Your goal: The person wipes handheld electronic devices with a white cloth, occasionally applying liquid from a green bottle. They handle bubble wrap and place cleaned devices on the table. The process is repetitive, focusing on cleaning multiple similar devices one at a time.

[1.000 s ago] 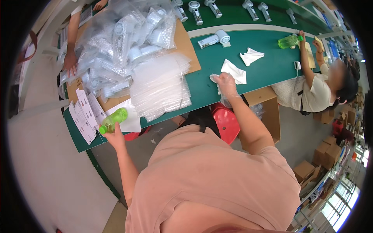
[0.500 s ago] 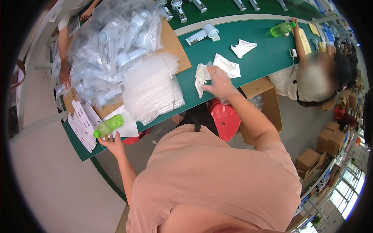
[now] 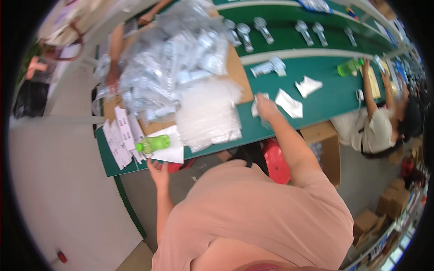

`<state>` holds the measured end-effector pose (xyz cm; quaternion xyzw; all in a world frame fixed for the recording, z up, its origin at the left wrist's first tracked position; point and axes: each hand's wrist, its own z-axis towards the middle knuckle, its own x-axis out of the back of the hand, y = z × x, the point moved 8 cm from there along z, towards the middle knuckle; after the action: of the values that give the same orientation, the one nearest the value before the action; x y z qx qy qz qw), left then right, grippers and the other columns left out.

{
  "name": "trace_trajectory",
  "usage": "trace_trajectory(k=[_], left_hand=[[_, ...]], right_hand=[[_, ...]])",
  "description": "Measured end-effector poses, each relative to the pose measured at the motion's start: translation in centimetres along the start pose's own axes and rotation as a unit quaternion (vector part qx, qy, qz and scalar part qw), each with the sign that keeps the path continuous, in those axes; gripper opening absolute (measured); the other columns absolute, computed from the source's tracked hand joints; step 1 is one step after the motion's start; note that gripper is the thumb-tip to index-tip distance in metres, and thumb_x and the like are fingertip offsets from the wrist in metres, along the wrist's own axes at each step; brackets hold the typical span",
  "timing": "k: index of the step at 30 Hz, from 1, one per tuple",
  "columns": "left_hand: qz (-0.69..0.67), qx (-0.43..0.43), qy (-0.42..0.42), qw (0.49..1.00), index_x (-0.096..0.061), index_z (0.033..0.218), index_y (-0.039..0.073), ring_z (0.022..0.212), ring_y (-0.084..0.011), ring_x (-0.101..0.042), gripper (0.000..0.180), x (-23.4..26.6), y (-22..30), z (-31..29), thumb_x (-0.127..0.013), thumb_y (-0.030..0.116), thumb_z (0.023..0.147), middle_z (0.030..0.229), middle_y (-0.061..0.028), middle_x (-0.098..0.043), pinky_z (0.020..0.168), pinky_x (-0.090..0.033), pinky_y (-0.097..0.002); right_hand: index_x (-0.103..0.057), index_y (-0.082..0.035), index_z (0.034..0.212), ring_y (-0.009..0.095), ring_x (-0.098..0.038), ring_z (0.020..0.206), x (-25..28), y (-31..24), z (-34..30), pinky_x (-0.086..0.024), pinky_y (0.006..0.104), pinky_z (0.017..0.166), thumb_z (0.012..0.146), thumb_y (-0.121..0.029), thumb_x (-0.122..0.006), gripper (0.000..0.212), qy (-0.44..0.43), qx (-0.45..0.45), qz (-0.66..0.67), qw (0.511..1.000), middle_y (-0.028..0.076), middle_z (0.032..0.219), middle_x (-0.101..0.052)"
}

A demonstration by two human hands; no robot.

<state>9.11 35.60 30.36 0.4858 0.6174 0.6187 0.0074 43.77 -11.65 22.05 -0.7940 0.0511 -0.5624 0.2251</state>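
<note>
My left hand is at the table's near edge with fingers apart and empty. Just beyond it, a green bottle lies on its side on a white sheet. My right hand, in a thin clear glove, is down on a crumpled white cloth, its fingers closed on it; motion blurs them. To its right lie two more white cloths, a nearer one and a farther one. A white and silver handheld device lies beyond them.
Bagged devices are heaped on cardboard at the left, behind stacked bubble-wrap bags. Printed cards lie at the left end. A co-worker at the right has a hand at another green bottle. Another person's hand touches the heap.
My view has swung, shifting the scene to the right. My right hand has gone from spread fingers over the cloth to closed on it. The co-worker at the right has raised a second hand.
</note>
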Motion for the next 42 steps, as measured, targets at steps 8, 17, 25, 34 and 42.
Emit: trace_trajectory(k=[8,17,25,34,42], left_hand=[[-0.015,0.032,-0.046,0.998,-0.046,0.142,-0.001,0.097,-0.0211,-0.067,0.062,-0.7,-2.8,-2.8,-0.073,0.009,0.087,0.112,-0.0157,-0.066,0.085,-0.056,-0.0347],[-0.029,0.005,0.017,0.999,-0.057,0.131,0.0,0.097,-0.0269,-0.069,0.049,0.9,-6.1,-4.0,-0.074,0.015,0.087,0.106,-0.0171,-0.07,0.087,-0.056,-0.0374],[-0.129,0.156,0.083,0.976,-0.058,0.128,0.0,0.094,-0.0235,-0.069,0.047,-0.7,-15.6,-10.2,-0.074,0.014,0.086,0.103,-0.0144,-0.069,0.086,-0.055,-0.0358],[-0.194,0.194,0.166,0.947,-0.058,0.126,0.0,0.094,-0.0211,-0.067,0.04,2.3,-19.0,-11.5,-0.07,0.011,0.09,0.104,-0.0129,-0.069,0.085,-0.054,-0.0342],[-0.116,0.031,0.3,0.946,-0.059,0.125,0.0,0.101,-0.0269,-0.068,0.04,15.5,-12.3,10.3,-0.072,0.012,0.089,0.11,-0.0163,-0.069,0.09,-0.053,-0.0367]], right_hand=[[-0.06,-0.002,0.108,0.049,-0.065,0.093,2.6,1.3,-8.3,-0.049,0.0584,0.082,0.099,-0.015,-0.045,0.022,0.079,0.021,-0.017,0.997,0.03,0.096,-0.067],[-0.051,-0.004,0.086,0.018,-0.052,0.068,16.3,-21.9,-7.8,-0.045,0.0371,0.063,0.095,-0.012,-0.063,0.017,0.136,0.184,0.203,0.952,0.009,0.072,-0.054],[-0.057,-0.005,0.08,0.035,-0.054,0.065,29.4,-59.9,-14.1,-0.045,0.0425,0.061,0.081,-0.001,-0.067,0.011,0.323,0.686,0.05,0.65,0.014,0.071,-0.052],[-0.06,-0.008,0.124,0.043,-0.062,0.102,29.4,-72.1,2.7,-0.047,0.0505,0.09,0.09,-0.01,-0.057,0.034,0.436,0.532,-0.208,0.695,0.023,0.107,-0.065],[-0.06,-0.008,0.126,0.043,-0.06,0.105,27.5,-69.2,6.9,-0.049,0.0508,0.091,0.099,-0.014,-0.054,0.028,0.426,0.605,-0.181,0.648,0.023,0.111,-0.065]])
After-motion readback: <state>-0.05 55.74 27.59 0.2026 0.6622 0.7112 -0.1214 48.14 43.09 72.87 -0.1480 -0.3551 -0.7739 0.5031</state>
